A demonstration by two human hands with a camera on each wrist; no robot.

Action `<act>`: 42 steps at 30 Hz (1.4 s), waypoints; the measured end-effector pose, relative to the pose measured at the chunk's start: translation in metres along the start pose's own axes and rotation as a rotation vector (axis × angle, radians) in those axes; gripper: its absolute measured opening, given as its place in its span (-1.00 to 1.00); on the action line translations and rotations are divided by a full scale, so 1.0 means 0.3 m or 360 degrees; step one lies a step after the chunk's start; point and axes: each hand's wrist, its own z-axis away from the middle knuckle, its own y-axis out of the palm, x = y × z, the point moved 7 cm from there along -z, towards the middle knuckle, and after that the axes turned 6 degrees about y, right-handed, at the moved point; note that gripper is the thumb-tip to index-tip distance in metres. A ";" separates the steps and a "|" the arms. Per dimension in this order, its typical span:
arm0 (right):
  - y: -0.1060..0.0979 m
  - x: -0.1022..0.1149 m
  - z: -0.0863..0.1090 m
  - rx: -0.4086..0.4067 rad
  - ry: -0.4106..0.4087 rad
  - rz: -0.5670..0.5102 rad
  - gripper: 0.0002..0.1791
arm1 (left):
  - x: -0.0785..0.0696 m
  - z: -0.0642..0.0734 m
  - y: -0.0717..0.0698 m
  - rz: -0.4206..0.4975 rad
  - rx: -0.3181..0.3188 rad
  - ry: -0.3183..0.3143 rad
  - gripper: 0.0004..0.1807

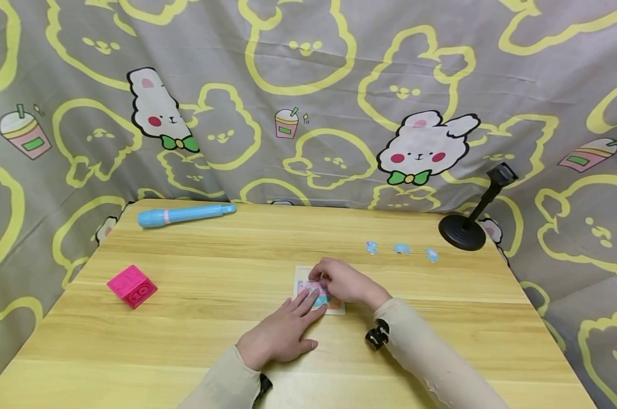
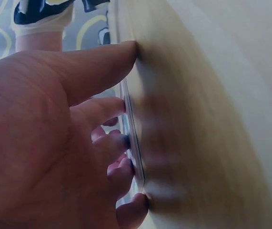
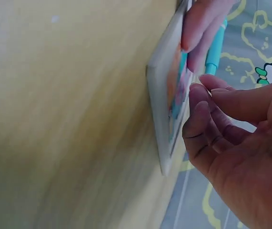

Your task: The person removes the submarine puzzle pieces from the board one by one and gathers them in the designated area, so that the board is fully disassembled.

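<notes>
That head cam looks from above, forward and down over the counter to the curtain behind, farthest back of the three. Left-wrist cam: very close, picture turned sideways, skimming the counter past the left hand. Right-wrist cam: close, low, also sideways, beside the right hand. Head and right-wrist both catch the board and blue stick.

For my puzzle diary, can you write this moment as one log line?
left hand: on puzzle | right hand: curled over puzzle, grip unclear | three loose pieces: left of stand | cube: untouched
</notes>
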 end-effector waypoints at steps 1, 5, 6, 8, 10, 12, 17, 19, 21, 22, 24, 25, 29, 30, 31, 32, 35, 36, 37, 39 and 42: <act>0.005 -0.006 -0.005 0.0008 0.0018 -0.0005 -0.73 | 0.000 0.000 0.000 -0.0001 0.0003 -0.0001 -0.28; 0.016 -0.019 -0.022 0.0040 0.0060 -0.0038 -0.73 | -0.003 0.001 -0.002 -0.0016 0.0001 0.0004 -0.28; 0.017 -0.020 -0.025 0.0049 0.0065 -0.0049 -0.74 | -0.004 0.001 -0.003 -0.0025 -0.0001 0.0005 -0.28; 0.019 -0.020 -0.030 0.0063 0.0066 -0.0080 -0.77 | -0.006 0.001 -0.003 -0.0061 -0.0005 0.0004 -0.27; 0.022 -0.022 -0.032 0.0074 0.0069 -0.0099 -0.79 | -0.009 0.002 -0.002 -0.0114 -0.0012 -0.0004 -0.27; 0.024 -0.023 -0.034 0.0071 0.0070 -0.0115 -0.79 | -0.012 0.006 -0.002 -0.0182 -0.0022 -0.0019 -0.28; 0.024 -0.028 -0.033 0.0045 0.0075 -0.0124 -0.74 | -0.028 0.023 -0.006 -0.0305 -0.0059 -0.0044 -0.30; 0.024 -0.030 -0.033 0.0037 0.0079 -0.0126 -0.74 | -0.033 0.029 -0.010 -0.0301 -0.0078 -0.0046 -0.30; 0.026 -0.030 -0.034 0.0039 0.0079 -0.0120 -0.75 | -0.035 0.034 -0.013 -0.0265 -0.0100 -0.0042 -0.30; 0.027 -0.029 -0.035 0.0042 0.0079 -0.0117 -0.75 | -0.033 0.035 -0.012 -0.0246 -0.0111 -0.0039 -0.30; 0.027 -0.025 -0.036 0.0043 0.0078 -0.0106 -0.77 | -0.031 0.037 -0.011 -0.0197 -0.0127 -0.0031 -0.30; 0.028 -0.023 -0.036 0.0044 0.0079 -0.0098 -0.78 | -0.029 0.038 -0.009 -0.0174 -0.0130 -0.0025 -0.30; 0.031 -0.016 -0.039 0.0032 0.0093 -0.0089 -0.84 | -0.025 0.037 -0.003 -0.0133 -0.0125 0.0002 -0.30; 0.031 -0.015 -0.040 0.0026 0.0093 -0.0086 -0.86 | -0.023 0.037 -0.001 -0.0134 -0.0123 0.0007 -0.30; 0.032 -0.013 -0.041 0.0019 0.0093 -0.0085 -0.89 | -0.022 0.037 0.000 -0.0133 -0.0121 0.0011 -0.30; 0.032 -0.011 -0.042 0.0009 0.0090 -0.0082 -0.91 | -0.021 0.036 0.001 -0.0133 -0.0120 0.0015 -0.30; 0.032 -0.006 -0.045 -0.0015 0.0091 -0.0097 -0.94 | -0.020 0.038 0.003 -0.0119 -0.0113 0.0012 -0.31; 0.031 -0.006 -0.045 -0.0020 0.0099 -0.0106 -0.94 | -0.020 0.038 0.004 -0.0113 -0.0110 0.0011 -0.31; 0.031 -0.007 -0.045 -0.0022 0.0109 -0.0120 -0.93 | -0.021 0.039 0.004 -0.0108 -0.0106 0.0008 -0.32; 0.031 -0.008 -0.045 -0.0022 0.0133 -0.0150 -0.91 | -0.021 0.041 0.004 -0.0100 -0.0098 0.0002 -0.32; 0.027 -0.009 -0.044 -0.0025 0.0156 -0.0162 -0.90 | -0.020 0.038 0.004 -0.0095 -0.0093 0.0001 -0.32</act>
